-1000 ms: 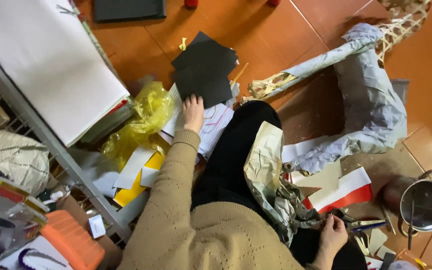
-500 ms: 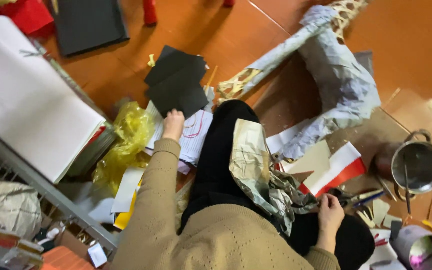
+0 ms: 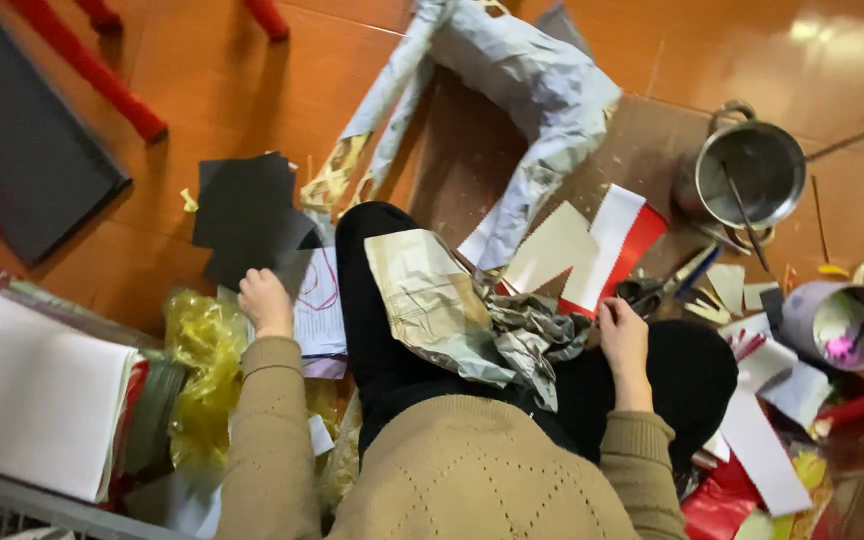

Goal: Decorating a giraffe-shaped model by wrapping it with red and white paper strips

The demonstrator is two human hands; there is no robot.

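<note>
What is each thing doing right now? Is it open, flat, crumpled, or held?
left hand: resting on the black paper sheets, which lie flat on the floor
right hand: touching the crumpled paper on the lap
metal pot: upright, open, a stick inside
scissors: lying on the floor
yellow plastic bag: scrunched

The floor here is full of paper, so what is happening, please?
A person sits on the floor among paper scraps. The left hand reaches to the black paper sheets at their side and touches their edge. The right hand rests on the crumpled paper across the lap, near the red and white card. Scissors and a metal pot lie beyond it.
</note>
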